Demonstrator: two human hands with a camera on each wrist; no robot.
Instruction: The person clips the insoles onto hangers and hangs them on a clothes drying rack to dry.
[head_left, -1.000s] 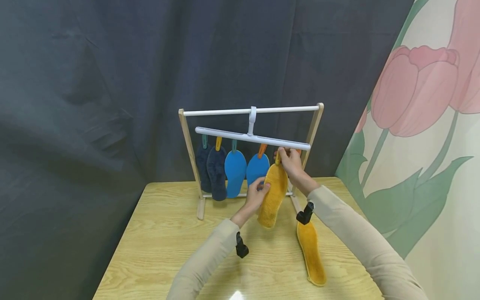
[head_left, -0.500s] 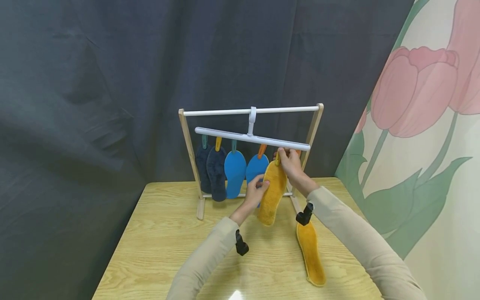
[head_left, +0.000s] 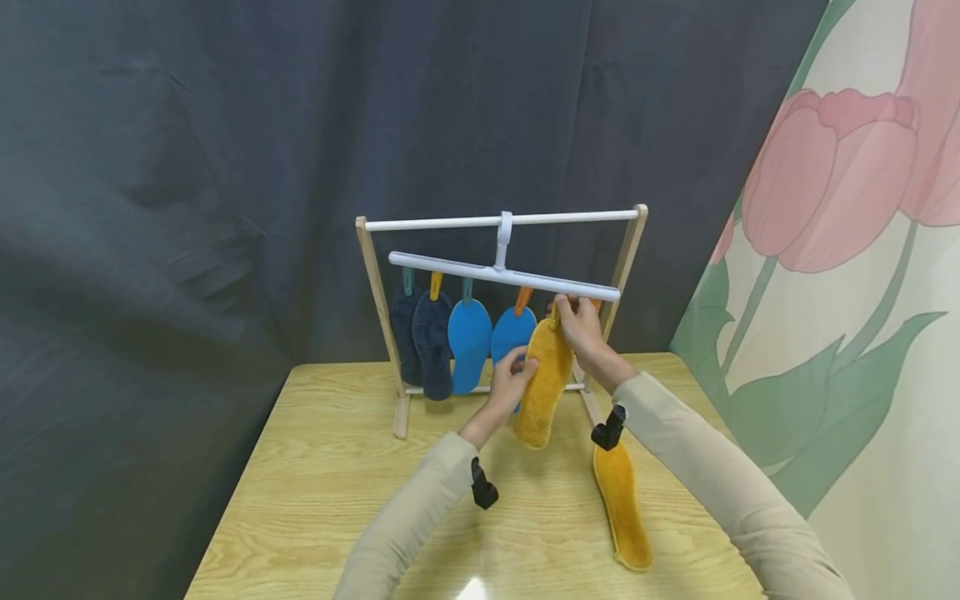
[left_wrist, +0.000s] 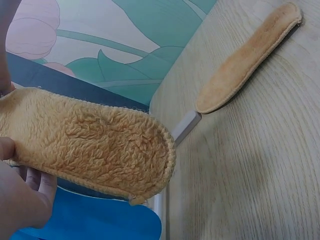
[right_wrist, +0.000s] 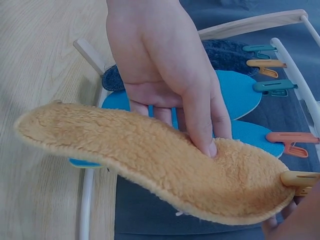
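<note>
A fuzzy yellow insole (head_left: 546, 383) hangs upright below the right half of a tilted white hanger (head_left: 465, 269). My left hand (head_left: 506, 392) pinches its left edge, thumb on the fleecy face, as the right wrist view also shows. At the insole's top, my right hand (head_left: 587, 335) holds a yellow clothespin (right_wrist: 299, 179); in the right wrist view the pin's tip meets the insole's edge. Further left hang two blue insoles (head_left: 469, 346) and two dark navy insoles (head_left: 432, 346), each from its own clothespin. A second yellow insole (head_left: 622, 507) lies on the table.
The hanger hooks over the white top bar (head_left: 427, 224) of a wooden-legged rack (head_left: 630, 254) at the back of the wood-grain table (head_left: 315, 500). An orange clothespin (head_left: 597, 305) shows partly behind my right hand. A dark curtain (head_left: 225, 208) and a tulip-painted wall (head_left: 840, 250) stand behind.
The held yellow insole and my left hand have risen slightly, bringing the insole's top nearer the yellow clothespin. My right hand has stayed in nearly the same place.
</note>
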